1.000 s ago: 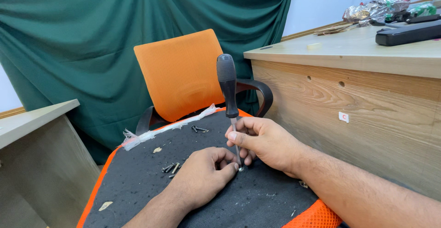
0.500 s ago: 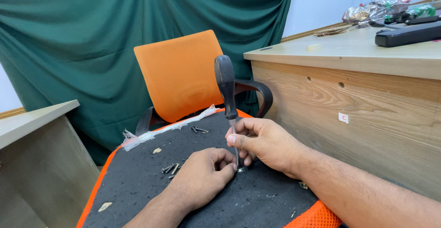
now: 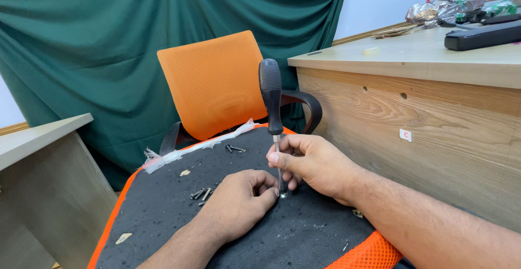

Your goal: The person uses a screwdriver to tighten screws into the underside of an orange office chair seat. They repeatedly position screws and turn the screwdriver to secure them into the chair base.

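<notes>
A screwdriver (image 3: 271,96) with a black handle stands upright, its tip on the black underside of an orange chair seat (image 3: 163,204). My right hand (image 3: 312,163) pinches the metal shaft low down. My left hand (image 3: 239,204) rests on the black panel, fingertips touching the tip where a small screw sits. Several loose screws (image 3: 199,194) lie just left of my left hand, and two more screws (image 3: 234,149) lie farther back.
An orange chair backrest (image 3: 214,84) with black armrests stands behind the seat against a green curtain (image 3: 97,57). A wooden desk (image 3: 423,111) is close on the right, holding a black device (image 3: 480,36) and bags. Another desk (image 3: 38,166) stands left.
The screwdriver handle has shifted very slightly; both hands stay in the same place at its tip.
</notes>
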